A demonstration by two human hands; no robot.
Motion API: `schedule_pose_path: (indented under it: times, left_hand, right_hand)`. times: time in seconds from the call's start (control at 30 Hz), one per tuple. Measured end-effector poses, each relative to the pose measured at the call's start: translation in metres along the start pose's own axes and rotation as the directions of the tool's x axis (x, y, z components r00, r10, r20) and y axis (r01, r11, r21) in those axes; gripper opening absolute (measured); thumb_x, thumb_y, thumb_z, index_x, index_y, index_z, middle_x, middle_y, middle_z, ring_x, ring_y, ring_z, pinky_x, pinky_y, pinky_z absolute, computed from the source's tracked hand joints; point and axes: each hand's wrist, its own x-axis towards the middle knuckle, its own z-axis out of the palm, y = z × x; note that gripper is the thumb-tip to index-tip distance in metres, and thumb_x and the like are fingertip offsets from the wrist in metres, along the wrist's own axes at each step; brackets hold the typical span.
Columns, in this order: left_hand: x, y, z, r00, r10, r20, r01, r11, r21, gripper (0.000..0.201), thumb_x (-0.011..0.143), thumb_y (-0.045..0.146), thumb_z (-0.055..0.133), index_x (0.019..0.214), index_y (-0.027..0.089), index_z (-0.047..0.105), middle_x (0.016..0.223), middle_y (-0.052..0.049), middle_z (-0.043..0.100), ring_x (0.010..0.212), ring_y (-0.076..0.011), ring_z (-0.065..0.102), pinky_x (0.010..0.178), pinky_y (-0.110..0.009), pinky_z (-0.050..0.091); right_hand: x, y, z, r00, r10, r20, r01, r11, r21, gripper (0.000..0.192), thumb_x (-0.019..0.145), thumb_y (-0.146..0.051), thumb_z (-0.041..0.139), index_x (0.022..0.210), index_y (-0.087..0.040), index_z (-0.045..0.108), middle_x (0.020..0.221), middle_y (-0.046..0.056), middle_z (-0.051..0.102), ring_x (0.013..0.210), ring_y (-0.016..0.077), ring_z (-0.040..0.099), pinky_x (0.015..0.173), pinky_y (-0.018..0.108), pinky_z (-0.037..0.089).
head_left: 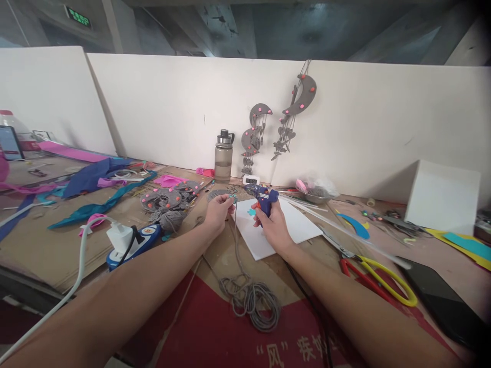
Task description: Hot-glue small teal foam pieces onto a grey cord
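Note:
My right hand (271, 225) is wrapped round a blue glue gun (267, 199), its nozzle pointing left. A little to the left, the fingers of my left hand (219, 210) pinch a small teal piece (232, 198) with grey cord at it. The grey cord (256, 301) runs down from there to a loose coil on the table. Under the glue gun lies a white sheet (295, 225), with a small turquoise piece (251, 211) near my right fingers. How the teal piece meets the cord is too small to tell.
Scissors (378, 278) and a black phone (441, 299) lie right. A bottle (223, 158) stands at the back, beside hanging grey moon ornaments (303, 97). Left are a blue power strip (138, 243), felt strips (95, 176) and grey pieces with pink dots (164, 200).

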Motion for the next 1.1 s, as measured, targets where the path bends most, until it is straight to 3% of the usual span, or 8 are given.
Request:
schedule_pose_path:
  times: [0.13, 0.33, 0.43, 0.63, 1.1]
  left_hand:
    - [0.002, -0.002, 0.0, 0.999, 0.049, 0.012, -0.049, 0.998, -0.031, 0.026, 0.059, 0.029, 0.074, 0.069, 0.015, 0.053, 0.055, 0.003, 0.054, 0.047, -0.0069, 0.05, 0.046, -0.019, 0.036]
    - [0.003, -0.002, -0.001, 0.998, 0.059, -0.01, -0.059, 0.998, -0.031, 0.024, 0.06, 0.027, 0.072, 0.07, 0.015, 0.054, 0.055, 0.004, 0.053, 0.048, -0.0067, 0.05, 0.047, -0.019, 0.037]
    - [0.003, -0.001, -0.001, 0.998, 0.066, -0.024, -0.067, 0.997, -0.039, 0.024, 0.06, 0.027, 0.072, 0.071, 0.015, 0.054, 0.056, 0.003, 0.054, 0.048, -0.0064, 0.05, 0.048, -0.019, 0.037]
    - [0.004, -0.003, -0.002, 0.996, 0.082, -0.04, -0.083, 0.996, -0.039, 0.028, 0.06, 0.03, 0.073, 0.074, 0.015, 0.054, 0.058, 0.004, 0.055, 0.05, -0.0068, 0.052, 0.05, -0.02, 0.039]
    - [0.005, -0.003, -0.001, 0.992, 0.128, -0.019, -0.128, 0.992, 0.003, 0.025, 0.063, 0.029, 0.071, 0.075, 0.015, 0.054, 0.057, 0.003, 0.055, 0.049, -0.007, 0.051, 0.048, -0.019, 0.038]
  right_hand:
    - [-0.001, 0.003, -0.003, 0.999, -0.036, 0.003, 0.036, 0.983, -0.177, 0.03, 0.085, -0.037, 0.049, 0.109, -0.02, 0.045, 0.094, 0.005, 0.063, 0.059, 0.0121, 0.054, 0.053, 0.028, 0.05]
    - [-0.003, -0.005, -0.003, 0.995, -0.08, 0.055, 0.095, 0.91, -0.404, 0.033, 0.086, -0.035, 0.047, 0.114, -0.017, 0.045, 0.1, 0.011, 0.065, 0.087, 0.0233, 0.061, 0.077, 0.037, 0.047]
    - [-0.005, -0.008, -0.003, 0.994, -0.067, 0.088, 0.101, 0.876, -0.472, 0.032, 0.087, -0.033, 0.046, 0.114, -0.016, 0.046, 0.099, 0.011, 0.066, 0.09, 0.0243, 0.061, 0.08, 0.037, 0.045]
    - [-0.005, -0.006, -0.002, 0.991, -0.105, 0.085, 0.135, 0.826, -0.548, 0.035, 0.088, -0.032, 0.045, 0.118, -0.015, 0.045, 0.1, 0.013, 0.065, 0.091, 0.0256, 0.061, 0.078, 0.035, 0.044]
    - [-0.005, -0.008, -0.001, 0.993, -0.071, 0.096, 0.114, 0.783, -0.611, 0.038, 0.089, -0.03, 0.043, 0.122, -0.012, 0.044, 0.104, 0.017, 0.063, 0.094, 0.0282, 0.06, 0.078, 0.037, 0.045]
